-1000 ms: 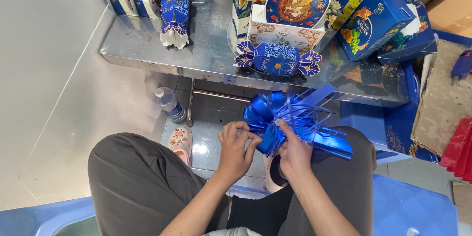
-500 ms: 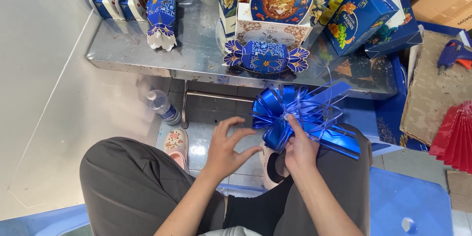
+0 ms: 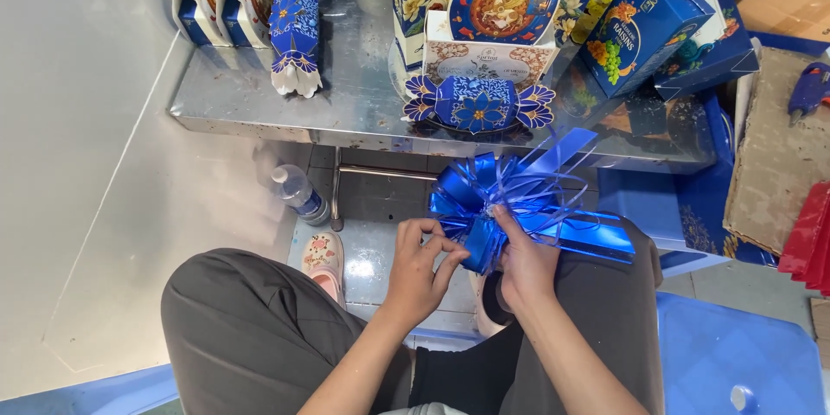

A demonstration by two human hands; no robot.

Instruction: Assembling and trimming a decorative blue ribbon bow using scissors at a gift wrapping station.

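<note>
A shiny blue ribbon bow with several loops and long flat tails hangs over my lap. My right hand grips the bow at its centre from below. My left hand pinches a loop on the bow's left side with thumb and fingers. Both hands sit above my knees in dark grey trousers, just in front of the low metal table.
On the table stand blue patterned gift boxes, a candy-shaped box and a taller one. A plastic bottle and a slipper are on the floor. Cardboard lies at the right, blue stools below.
My left hand has closed back onto the bow's left loop after opening apart from it. The bow has shifted slightly lower and the view moved right.
</note>
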